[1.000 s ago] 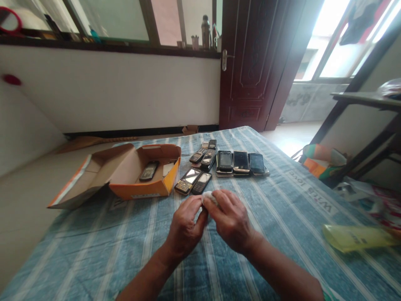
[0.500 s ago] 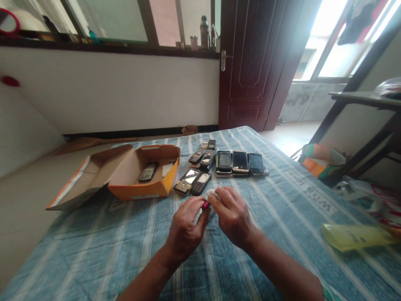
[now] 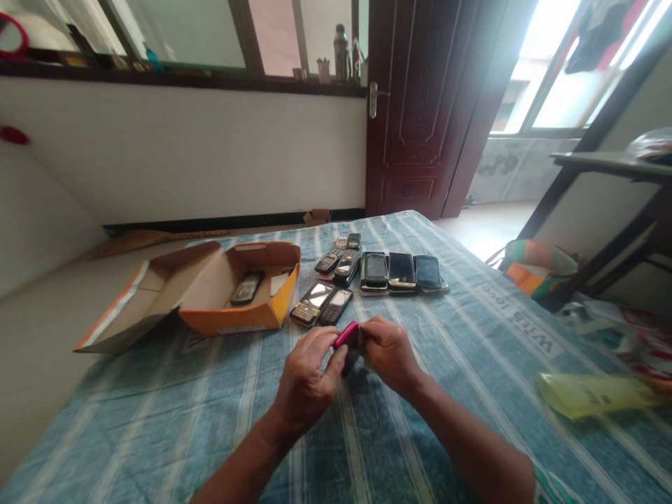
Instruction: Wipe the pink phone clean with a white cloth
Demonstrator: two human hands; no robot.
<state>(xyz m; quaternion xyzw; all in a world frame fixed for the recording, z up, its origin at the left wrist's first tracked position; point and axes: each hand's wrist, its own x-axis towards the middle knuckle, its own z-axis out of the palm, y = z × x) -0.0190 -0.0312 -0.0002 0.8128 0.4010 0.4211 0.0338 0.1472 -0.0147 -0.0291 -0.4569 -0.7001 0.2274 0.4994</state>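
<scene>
A slim pink mobile phone [image 3: 346,335], seen mostly along its bright edge with a dark face below, is held over the bed in front of me. My left hand [image 3: 311,371] grips its left end between thumb and fingers. At its right end, my right hand [image 3: 388,353] is closed, with fingertips pressed against the phone; anything else inside that hand is hidden. Just beyond lie two keypad phones, a larger one [image 3: 312,302] and a smaller one [image 3: 336,306], side by side. Several more phones [image 3: 346,266] are piled behind them.
An orange cardboard box [image 3: 236,320] stands with its lid open at left, one phone [image 3: 247,287] inside. Stacked touchscreen phones [image 3: 402,269] form a row at the right. A yellow plastic bag [image 3: 593,395] lies at the right on the striped blue sheet [image 3: 210,420].
The pink phone is turned so more of its edge shows. White tissue seen earlier in my right hand's fingers is out of sight, and that hand has shifted slightly.
</scene>
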